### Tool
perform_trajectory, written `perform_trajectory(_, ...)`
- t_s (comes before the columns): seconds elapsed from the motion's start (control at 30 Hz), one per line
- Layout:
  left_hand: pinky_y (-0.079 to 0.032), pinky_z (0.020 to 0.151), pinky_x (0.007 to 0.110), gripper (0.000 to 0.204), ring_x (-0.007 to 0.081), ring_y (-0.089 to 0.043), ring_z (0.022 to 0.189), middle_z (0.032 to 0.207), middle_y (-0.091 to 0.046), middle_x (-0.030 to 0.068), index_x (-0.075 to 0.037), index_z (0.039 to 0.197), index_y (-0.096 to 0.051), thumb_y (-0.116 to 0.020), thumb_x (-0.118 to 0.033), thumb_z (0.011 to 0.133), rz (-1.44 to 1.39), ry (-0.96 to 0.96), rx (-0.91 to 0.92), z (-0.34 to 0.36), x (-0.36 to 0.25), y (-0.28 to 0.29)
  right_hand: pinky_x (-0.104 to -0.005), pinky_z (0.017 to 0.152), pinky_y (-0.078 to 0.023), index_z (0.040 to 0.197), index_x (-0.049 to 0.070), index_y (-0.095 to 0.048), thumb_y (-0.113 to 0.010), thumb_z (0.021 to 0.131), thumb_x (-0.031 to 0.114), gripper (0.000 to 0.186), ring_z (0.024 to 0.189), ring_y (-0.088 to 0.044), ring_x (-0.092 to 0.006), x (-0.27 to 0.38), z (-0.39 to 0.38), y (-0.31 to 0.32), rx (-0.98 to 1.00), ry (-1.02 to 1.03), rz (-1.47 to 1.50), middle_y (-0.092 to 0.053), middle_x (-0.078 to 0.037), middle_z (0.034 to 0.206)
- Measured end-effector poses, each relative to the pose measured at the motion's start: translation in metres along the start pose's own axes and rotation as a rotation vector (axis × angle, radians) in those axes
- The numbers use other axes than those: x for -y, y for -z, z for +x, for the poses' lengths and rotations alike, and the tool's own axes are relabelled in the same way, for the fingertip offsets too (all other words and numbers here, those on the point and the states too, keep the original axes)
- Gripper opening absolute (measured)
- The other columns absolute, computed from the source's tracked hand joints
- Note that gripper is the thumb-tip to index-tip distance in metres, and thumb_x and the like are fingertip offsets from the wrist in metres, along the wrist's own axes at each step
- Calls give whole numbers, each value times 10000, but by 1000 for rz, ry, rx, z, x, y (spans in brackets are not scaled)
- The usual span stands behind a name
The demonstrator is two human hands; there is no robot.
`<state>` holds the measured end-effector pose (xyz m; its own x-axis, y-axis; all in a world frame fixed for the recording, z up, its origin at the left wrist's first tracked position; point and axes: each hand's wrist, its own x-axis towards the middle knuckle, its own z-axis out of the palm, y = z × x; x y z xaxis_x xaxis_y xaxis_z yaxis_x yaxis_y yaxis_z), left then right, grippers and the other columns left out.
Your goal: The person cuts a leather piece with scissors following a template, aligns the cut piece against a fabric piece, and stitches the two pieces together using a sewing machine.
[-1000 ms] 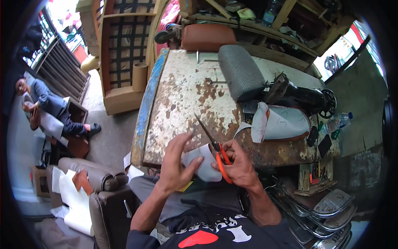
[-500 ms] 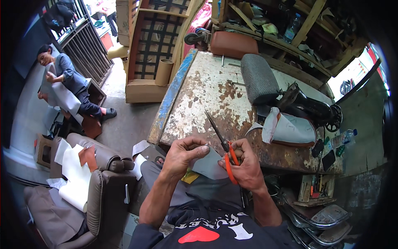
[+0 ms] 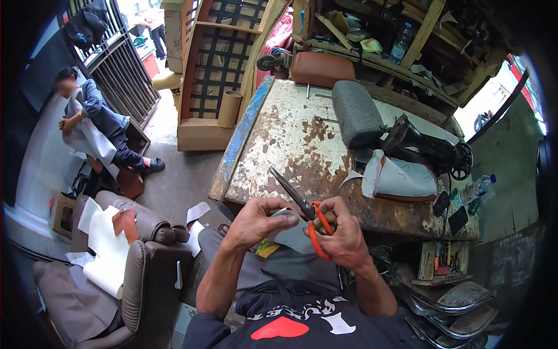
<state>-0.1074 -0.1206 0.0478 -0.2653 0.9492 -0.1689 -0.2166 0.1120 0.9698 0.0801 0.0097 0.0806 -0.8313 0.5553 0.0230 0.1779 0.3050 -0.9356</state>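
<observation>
My left hand (image 3: 256, 224) is closed, its thumb and forefinger pinching the upper edge of a thin light-grey sheet piece (image 3: 294, 237). The sheet hangs above my lap, partly hidden by the fingers. In my right hand (image 3: 344, 235) is a pair of scissors (image 3: 297, 195) with orange handles and long dark blades. Its tips point away and to the left, over the near edge of the worktable. The handles lie just right of the sheet, and the two hands are close together. Whether the blades touch the sheet I cannot tell.
The worn worktable (image 3: 279, 139) carries a sewing machine (image 3: 421, 145), a grey padded cushion (image 3: 357, 113), a white-and-brown cover piece (image 3: 401, 177) and a plastic bottle (image 3: 478, 189). At left stands a brown armchair (image 3: 136, 267); beyond it a person (image 3: 102, 116) holds pale sheet material.
The scissors' tips have swung left and nearer to me. My left thumb has shifted slightly right and down, closer to the scissors. The other person's raised hand has come down.
</observation>
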Motion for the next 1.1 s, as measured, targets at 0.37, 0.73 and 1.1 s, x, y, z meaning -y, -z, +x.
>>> perform_trajectory(0.37,-532,748,229,224,84,-661,826,933,-746,47,54,1112,-759,-781,-88,940,-315,-88,-204,-7,15,-15,-253,702,-538,1164,34,-523,-879,835,132,494,789,-630,-43,-9,-5,3,-48,11,36,-729,-41,848)
perform_trajectory(0.73,-530,742,268,183,105,-670,832,882,-744,60,44,1023,-789,-816,-92,904,234,-144,-122,-7,-24,-8,-315,639,-544,1194,1,-635,-968,736,324,651,671,-630,-114,-23,-23,53,105,73,-260,-680,-56,790)
perform_trajectory(1.1,-531,697,270,176,68,-645,773,827,-760,34,3,1036,-802,-818,-107,900,321,-153,-98,-4,-27,-21,-406,778,-600,1152,-3,-642,-957,725,353,639,923,-752,-331,-22,-21,83,182,238,-396,-732,-164,1022)
